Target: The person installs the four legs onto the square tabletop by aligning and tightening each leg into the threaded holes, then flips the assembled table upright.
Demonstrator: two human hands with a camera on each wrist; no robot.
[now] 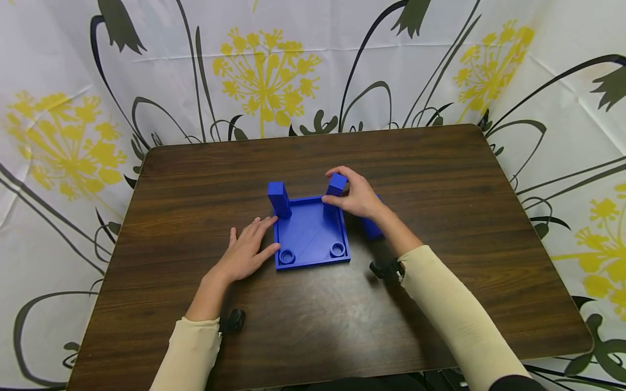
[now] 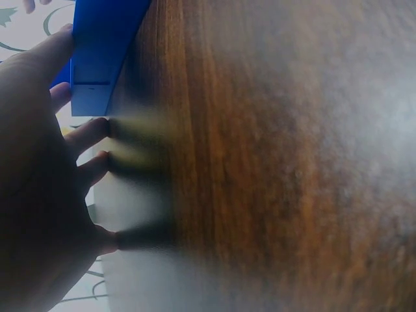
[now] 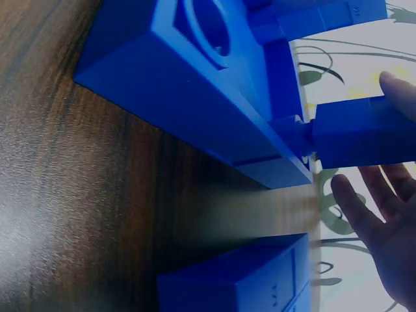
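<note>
A shallow blue square tray (image 1: 313, 231) with raised edges lies on the table, with open round sockets (image 1: 337, 250) at its two near corners. One blue rectangular post (image 1: 279, 200) stands at the far left corner. My right hand (image 1: 359, 195) pinches a second blue post (image 3: 364, 133) between thumb and fingers at the far right corner. In the right wrist view, this post's narrow round end meets the corner socket. My left hand (image 1: 249, 250) lies spread along the tray's left side, its fingertips and thumb right at the edge.
Another blue block (image 3: 234, 279) lies on the table right of the tray, partly hidden by the right forearm in the head view. The brown wooden table (image 1: 195, 184) ends at a flower-patterned cloth (image 1: 274, 70) behind it. Both wrists wear small black devices.
</note>
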